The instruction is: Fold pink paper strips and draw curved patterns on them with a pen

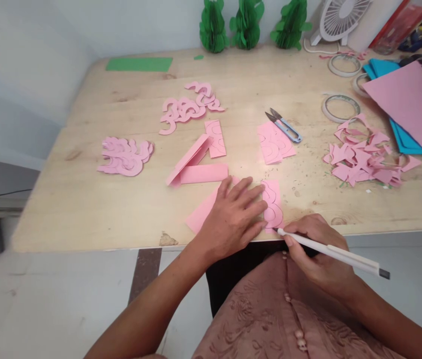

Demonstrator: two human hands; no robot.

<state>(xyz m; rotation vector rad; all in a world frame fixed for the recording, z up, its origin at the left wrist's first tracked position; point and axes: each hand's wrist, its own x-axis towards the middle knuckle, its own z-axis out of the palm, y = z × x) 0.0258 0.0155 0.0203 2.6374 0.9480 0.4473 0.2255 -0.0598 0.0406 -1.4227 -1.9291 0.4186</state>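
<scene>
My right hand grips a white pen, its dark tip at the lower edge of a pink paper piece marked with curved lines. My left hand lies flat with fingers spread, its fingertips on that piece's left edge. Under the left palm, another pink sheet sticks out, partly hidden. Folded pink strips lie just beyond the left hand. Two groups of drawn pink pieces, one strip and one small stack, rest farther back. Blue-handled thread snips lie on the stack.
Wavy pink cutouts sit at left, with more curls behind. Pink scraps, tape rolls and a large pink sheet over blue paper occupy the right. Green paper ornaments and a white fan stand along the back.
</scene>
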